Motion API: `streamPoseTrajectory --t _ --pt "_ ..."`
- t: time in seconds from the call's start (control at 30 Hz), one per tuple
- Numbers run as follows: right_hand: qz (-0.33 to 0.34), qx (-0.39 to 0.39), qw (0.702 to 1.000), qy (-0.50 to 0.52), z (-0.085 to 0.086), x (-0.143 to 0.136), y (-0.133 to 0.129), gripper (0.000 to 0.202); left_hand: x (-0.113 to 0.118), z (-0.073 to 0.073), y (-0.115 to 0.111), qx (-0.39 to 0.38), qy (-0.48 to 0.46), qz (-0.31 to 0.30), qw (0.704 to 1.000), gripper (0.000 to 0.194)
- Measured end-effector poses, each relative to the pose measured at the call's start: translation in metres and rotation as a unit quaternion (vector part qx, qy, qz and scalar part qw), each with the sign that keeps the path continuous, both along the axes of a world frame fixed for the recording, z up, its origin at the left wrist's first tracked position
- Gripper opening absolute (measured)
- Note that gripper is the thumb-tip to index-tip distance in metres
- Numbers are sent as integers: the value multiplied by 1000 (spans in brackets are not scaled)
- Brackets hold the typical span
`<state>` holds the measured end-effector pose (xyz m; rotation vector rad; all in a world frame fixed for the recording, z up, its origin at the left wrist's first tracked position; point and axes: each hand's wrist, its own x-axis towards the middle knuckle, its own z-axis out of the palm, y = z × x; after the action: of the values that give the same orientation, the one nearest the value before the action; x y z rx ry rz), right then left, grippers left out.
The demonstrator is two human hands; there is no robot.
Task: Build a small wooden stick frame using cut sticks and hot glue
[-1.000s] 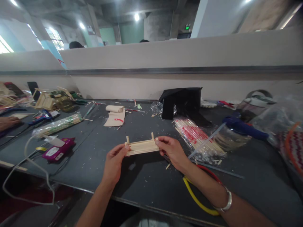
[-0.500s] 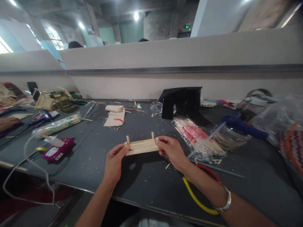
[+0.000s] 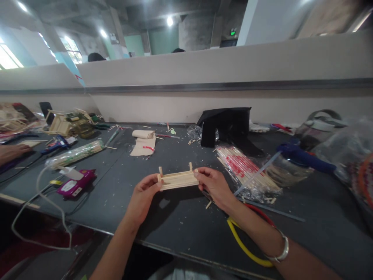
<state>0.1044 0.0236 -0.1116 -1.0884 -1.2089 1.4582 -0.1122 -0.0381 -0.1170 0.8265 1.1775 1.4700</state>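
Note:
A small wooden stick model, a flat oblong panel with two short posts standing up from its far side, is held above the dark table. My left hand pinches its left end between thumb and fingers. At the right end, my right hand grips it the same way, with a bracelet on that wrist. Beyond the right hand lies a plastic pack of wooden sticks with red print. A blue glue gun rests at the right.
A purple power strip with a white plug and cable sits left. Behind it lies another wrapped stick bundle. Farther back are a rolled sheet and a black stand-like object. Another person's hand rests at far left. Yellow-handled pliers lie front right.
The whole view has shifted slightly, so things appear a little farther right. Both hands keep their hold on the wooden model, which looks almost unmoved.

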Motion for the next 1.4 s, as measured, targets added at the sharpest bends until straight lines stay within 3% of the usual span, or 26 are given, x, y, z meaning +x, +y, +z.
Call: streamPoseTrajectory --t 0.3,0.73,1.03,1.4 --pt "-8 10 1000 -16 -4 1 2 22 -7 1 -1 10 36 -51 998 17" --pt "4 9 999 -33 -3 0 0 24 -1 -5 0 17 89 15 996 15" --pt "2 19 999 -37 4 -1 -3 22 4 -2 0 27 116 39 992 18" --pt "-1 21 998 -51 3 0 -4 26 2 -8 1 45 191 50 979 17"
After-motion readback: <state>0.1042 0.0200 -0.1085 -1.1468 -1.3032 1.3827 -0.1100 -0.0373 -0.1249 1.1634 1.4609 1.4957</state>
